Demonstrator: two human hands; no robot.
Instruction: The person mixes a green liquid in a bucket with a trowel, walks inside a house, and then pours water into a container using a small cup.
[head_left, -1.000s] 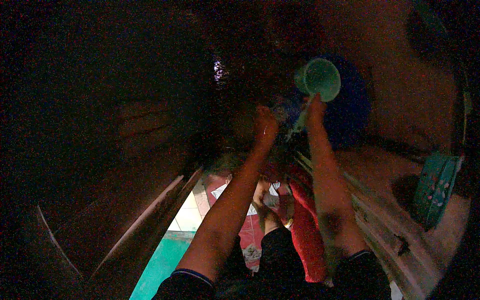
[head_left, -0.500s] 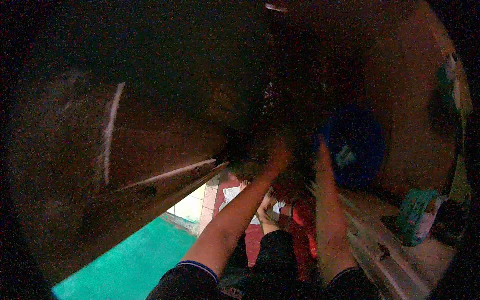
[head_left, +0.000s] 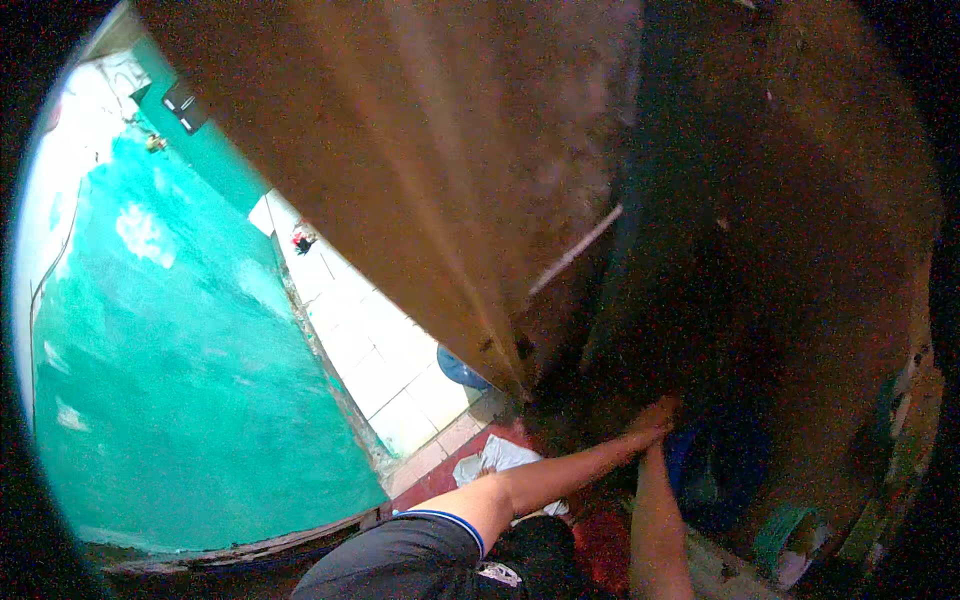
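Reaching to the right across the doorway, my left hand is in deep shade; its fingers blur into the dark. My right forearm rises from the lower edge, and its hand end meets or passes behind my left hand, so the right hand's fingers are hidden. Whether either hand holds anything cannot be made out. Close to both hands, on their right, stands a dark blue rounded thing, perhaps a tub.
A tall brown wooden door or panel stands ahead. Left of it are a green wall, white floor tiles and a blue basin. White cloth or paper lies on red floor; a green-and-white container stands lower right.
My view has swung left, bringing the green wall and tiled floor into sight. My hands, earlier apart, now appear together, lower in view. The blue thing also appears lower.
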